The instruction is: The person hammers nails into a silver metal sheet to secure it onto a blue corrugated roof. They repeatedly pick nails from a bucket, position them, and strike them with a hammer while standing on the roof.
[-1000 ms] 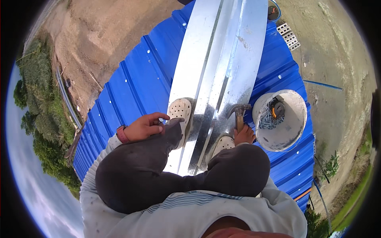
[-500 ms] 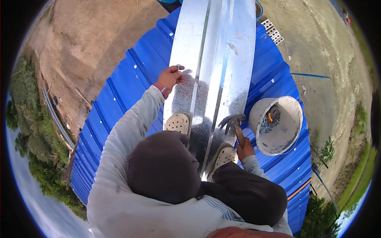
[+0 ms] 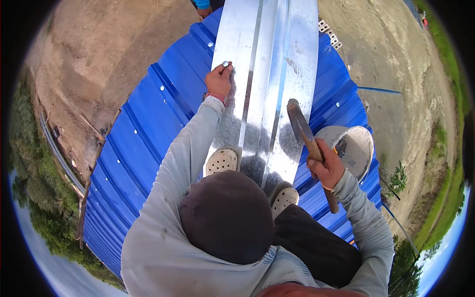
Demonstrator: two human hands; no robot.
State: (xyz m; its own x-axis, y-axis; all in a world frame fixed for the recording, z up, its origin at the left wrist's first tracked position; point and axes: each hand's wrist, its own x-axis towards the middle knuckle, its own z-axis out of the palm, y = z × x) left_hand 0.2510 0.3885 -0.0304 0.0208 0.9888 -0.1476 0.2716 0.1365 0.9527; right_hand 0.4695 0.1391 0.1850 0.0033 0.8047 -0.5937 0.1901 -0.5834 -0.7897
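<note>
Wooden-handled hammer (image 3: 303,128) sits gripped in right fingers (image 3: 316,166); left fingers (image 3: 217,71) pinch a nail (image 3: 225,64).

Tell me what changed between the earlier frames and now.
The left hand, pinching a small fastener, moved forward from beside the left shoe to near the left edge of the metal sheet. The right hand raised the hammer from low beside the right shoe. Nothing was let go. The bucket stayed on the blue roofing, right of the sheet.

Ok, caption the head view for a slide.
Left hand pinches fastener near edge of metal strip; right hand grips hammer.
</note>
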